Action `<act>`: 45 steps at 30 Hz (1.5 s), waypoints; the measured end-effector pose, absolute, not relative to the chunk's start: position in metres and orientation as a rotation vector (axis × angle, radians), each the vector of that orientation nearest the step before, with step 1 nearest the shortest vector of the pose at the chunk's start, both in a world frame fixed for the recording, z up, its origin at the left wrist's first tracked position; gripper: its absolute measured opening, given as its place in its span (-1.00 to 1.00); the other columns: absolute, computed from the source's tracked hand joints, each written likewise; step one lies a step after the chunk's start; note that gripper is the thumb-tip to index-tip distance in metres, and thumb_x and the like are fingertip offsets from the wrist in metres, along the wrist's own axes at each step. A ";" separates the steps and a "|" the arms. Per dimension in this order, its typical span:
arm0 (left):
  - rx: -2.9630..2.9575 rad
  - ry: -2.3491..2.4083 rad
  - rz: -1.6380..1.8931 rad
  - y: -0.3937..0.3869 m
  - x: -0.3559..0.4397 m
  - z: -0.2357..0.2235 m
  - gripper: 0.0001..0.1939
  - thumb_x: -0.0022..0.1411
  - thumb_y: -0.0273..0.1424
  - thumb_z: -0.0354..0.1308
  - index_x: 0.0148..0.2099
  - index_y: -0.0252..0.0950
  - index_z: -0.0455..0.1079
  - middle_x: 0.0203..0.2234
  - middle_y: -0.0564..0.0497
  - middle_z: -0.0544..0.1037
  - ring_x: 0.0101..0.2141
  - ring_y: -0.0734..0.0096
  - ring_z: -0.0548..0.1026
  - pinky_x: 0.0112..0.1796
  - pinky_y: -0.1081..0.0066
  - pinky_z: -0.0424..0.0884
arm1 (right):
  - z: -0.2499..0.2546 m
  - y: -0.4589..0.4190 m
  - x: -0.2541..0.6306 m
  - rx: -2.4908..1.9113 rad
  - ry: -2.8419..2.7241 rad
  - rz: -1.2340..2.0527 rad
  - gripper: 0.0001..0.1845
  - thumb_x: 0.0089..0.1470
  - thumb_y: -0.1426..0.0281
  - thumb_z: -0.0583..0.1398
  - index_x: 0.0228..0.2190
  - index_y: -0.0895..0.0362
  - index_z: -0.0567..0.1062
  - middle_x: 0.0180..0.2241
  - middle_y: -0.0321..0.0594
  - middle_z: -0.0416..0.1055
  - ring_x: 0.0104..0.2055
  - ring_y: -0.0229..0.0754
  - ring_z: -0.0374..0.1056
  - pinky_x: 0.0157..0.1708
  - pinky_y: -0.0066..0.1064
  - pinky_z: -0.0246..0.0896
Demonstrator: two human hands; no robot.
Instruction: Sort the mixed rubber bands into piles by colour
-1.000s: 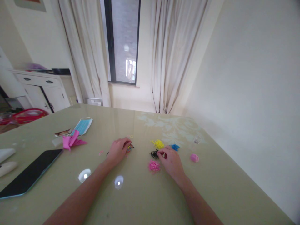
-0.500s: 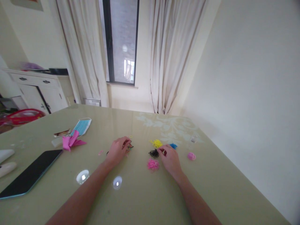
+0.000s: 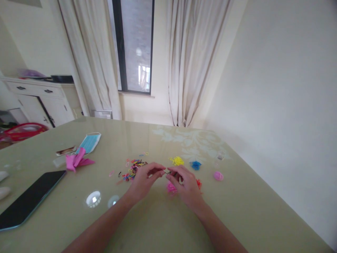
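Note:
My left hand (image 3: 143, 181) and my right hand (image 3: 185, 182) come together over the table, thumb and fingertips pinched in each. A small black rubber band (image 3: 166, 172) shows between the two sets of fingertips, held by both. Left of my left hand lies a loose heap of mixed coloured rubber bands (image 3: 131, 170), partly covered by that hand. Around my right hand are sorted heaps: yellow bands (image 3: 177, 161) behind, blue bands (image 3: 196, 165) to the right, pink bands (image 3: 171, 188) partly under it, and red bands (image 3: 199, 183) half hidden by it.
A pink round object (image 3: 218, 176) and a small clear piece (image 3: 220, 156) lie at the right. On the left of the table (image 3: 147, 225) are a blue face mask (image 3: 89, 143), a folded pink paper shape (image 3: 78, 160) and a dark tablet-like slab (image 3: 30, 198). A wall borders the right side.
My left hand has moved right from the mixed heap to meet my right hand, uncovering much of that heap. My right hand has shifted slightly nearer, exposing the blue heap.

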State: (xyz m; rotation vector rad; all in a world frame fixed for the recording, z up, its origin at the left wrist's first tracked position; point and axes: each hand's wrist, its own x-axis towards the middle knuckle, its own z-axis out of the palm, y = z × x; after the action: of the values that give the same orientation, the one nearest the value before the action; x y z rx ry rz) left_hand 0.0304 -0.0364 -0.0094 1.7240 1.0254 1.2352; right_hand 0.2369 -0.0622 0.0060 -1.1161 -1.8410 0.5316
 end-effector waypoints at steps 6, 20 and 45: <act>1.695 0.968 1.189 -0.044 0.035 -0.006 -0.78 0.33 -0.21 0.33 -0.14 -0.24 0.65 -0.31 -0.04 0.71 -0.27 0.28 0.64 -0.18 0.34 0.54 | 0.007 -0.064 0.236 -1.020 -1.866 0.459 -0.71 0.39 0.18 0.27 -0.24 0.09 0.70 -0.43 -0.21 0.51 -0.41 -0.18 0.35 -0.38 -0.39 0.25; 1.705 0.906 1.190 -0.045 0.032 -0.001 -0.79 0.34 -0.24 0.32 -0.13 -0.25 0.67 -0.28 -0.05 0.72 -0.24 0.26 0.66 -0.16 0.33 0.54 | 0.009 -0.068 0.238 -1.009 -1.867 0.399 -0.79 0.40 0.31 0.26 -0.18 0.08 0.71 -0.39 -0.22 0.50 -0.39 -0.19 0.39 -0.39 -0.40 0.25; 1.564 0.878 1.215 -0.046 0.033 -0.005 -0.71 0.30 -0.13 0.38 -0.20 -0.27 0.63 -0.37 -0.01 0.66 -0.32 0.38 0.56 -0.25 0.41 0.46 | 0.009 -0.071 0.238 -0.966 -1.890 0.348 -0.76 0.46 0.32 0.17 -0.20 0.08 0.64 -0.36 -0.23 0.52 -0.31 -0.17 0.42 -0.29 -0.38 0.27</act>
State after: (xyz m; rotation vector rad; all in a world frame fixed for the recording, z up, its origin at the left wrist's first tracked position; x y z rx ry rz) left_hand 0.0329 -0.0461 -0.0053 1.5637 0.8778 1.2149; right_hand 0.2385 -0.0706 0.0094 -0.9663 -1.8903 0.3483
